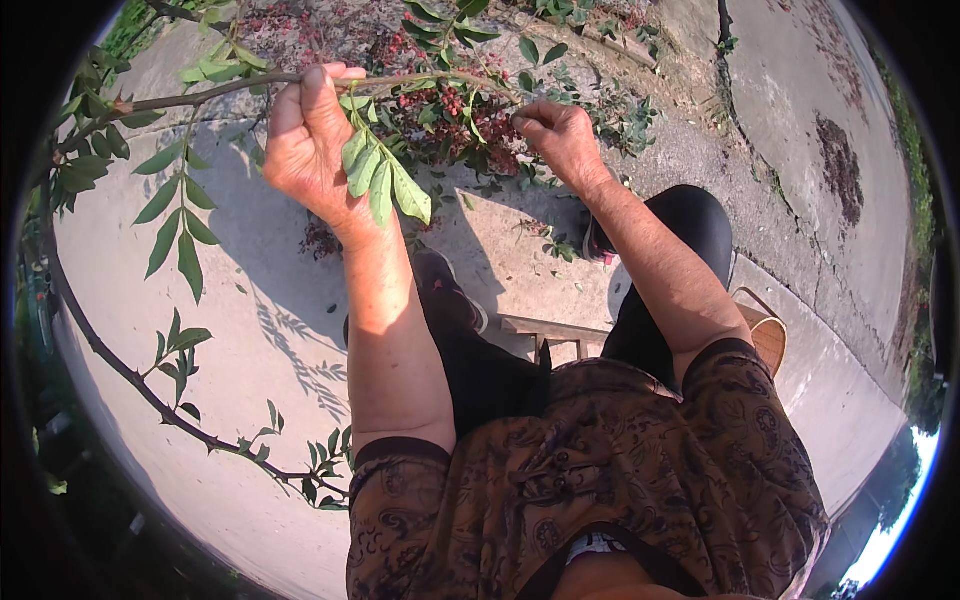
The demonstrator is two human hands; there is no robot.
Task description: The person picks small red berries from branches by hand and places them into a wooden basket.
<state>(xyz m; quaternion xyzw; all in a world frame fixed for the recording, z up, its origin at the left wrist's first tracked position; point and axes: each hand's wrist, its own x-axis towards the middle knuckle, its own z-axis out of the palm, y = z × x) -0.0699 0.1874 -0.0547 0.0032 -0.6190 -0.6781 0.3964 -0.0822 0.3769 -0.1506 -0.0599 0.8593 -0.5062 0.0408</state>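
My left hand [319,139] is raised at the upper left, its thumb and fingers closed around a thorny leafy branch [202,96]. A compound leaf [382,176] hangs from the branch just beside that wrist. The branch runs on to the right, and its thin end reaches my right hand [555,135]. The fingertips of that hand are pinched together at the branch's end; whether they grip it cannot be told. Below and behind the branch, clusters of small red berries [480,139] with green leaves lie in a pile on the ground.
A second thorny branch [150,394] curves down the left side. My legs are spread around the edge of a wooden stool [555,328]. A woven basket [769,337] stands at my right. Loose leaves [559,247] lie on the concrete [292,450], which has a long crack at the upper right.
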